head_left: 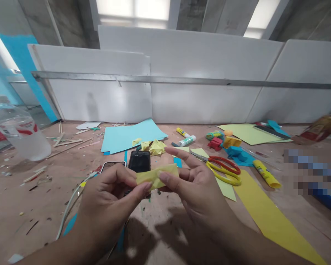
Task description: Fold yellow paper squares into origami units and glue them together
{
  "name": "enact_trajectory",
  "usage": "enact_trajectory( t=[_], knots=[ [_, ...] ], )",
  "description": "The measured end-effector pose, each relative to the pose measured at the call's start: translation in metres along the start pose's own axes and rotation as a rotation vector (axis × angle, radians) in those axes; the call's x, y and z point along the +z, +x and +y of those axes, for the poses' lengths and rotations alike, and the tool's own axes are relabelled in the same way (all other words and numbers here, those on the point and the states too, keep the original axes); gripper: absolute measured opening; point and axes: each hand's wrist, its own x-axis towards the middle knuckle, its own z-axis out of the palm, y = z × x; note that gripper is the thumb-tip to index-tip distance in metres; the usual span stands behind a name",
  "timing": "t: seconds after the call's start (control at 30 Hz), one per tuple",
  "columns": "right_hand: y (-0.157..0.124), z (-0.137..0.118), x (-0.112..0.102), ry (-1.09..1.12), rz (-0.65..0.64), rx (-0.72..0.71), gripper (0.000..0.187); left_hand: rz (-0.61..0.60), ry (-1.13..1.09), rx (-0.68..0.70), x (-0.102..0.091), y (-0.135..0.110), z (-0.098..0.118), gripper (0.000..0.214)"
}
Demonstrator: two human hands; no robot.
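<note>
A narrow folded strip of yellow paper (156, 176) is held level above the table. My left hand (110, 195) pinches its left end between thumb and fingers. On the right part of the strip, my right hand (193, 184) presses with its thumb, the index finger raised away from the paper. Just beyond the strip lie a dark phone (139, 161) and a second phone (113, 165) with a light edge, partly covered by my left hand. Folded yellow paper pieces (157, 147) sit behind the phones. Scissors (226, 167) with red and yellow handles rest right of my right hand.
Light blue paper sheets (132, 136) lie at the back. Glue sticks (186, 140), a yellow glue tube (266, 175), blue folded paper (238, 154) and a long yellow strip (276, 217) are on the right. A plastic bottle (19, 132) stands left, near a white cable (67, 209) and thin sticks.
</note>
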Motion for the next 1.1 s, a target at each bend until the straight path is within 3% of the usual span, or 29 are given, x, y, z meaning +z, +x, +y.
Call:
enact_trajectory(
  t=[0.2, 0.57, 0.77, 1.1],
  knots=[
    [0.0011, 0.0012, -0.0007, 0.01, -0.006, 0.013, 0.048, -0.057, -0.051, -0.082, -0.0005, 0.0019, -0.0004, 0.034],
    [0.0005, 0.0015, 0.0, -0.017, 0.014, -0.047, 0.043, -0.094, -0.027, -0.069, -0.0004, 0.0011, -0.0015, 0.041],
    [-0.0002, -0.001, 0.0011, -0.047, 0.033, -0.04, 0.047, -0.036, -0.047, -0.035, 0.0041, 0.0022, 0.0019, 0.038],
    [0.0002, 0.002, -0.0012, -0.048, 0.02, -0.064, 0.043, -0.042, -0.047, -0.069, 0.0036, 0.0022, -0.003, 0.038]
  ],
)
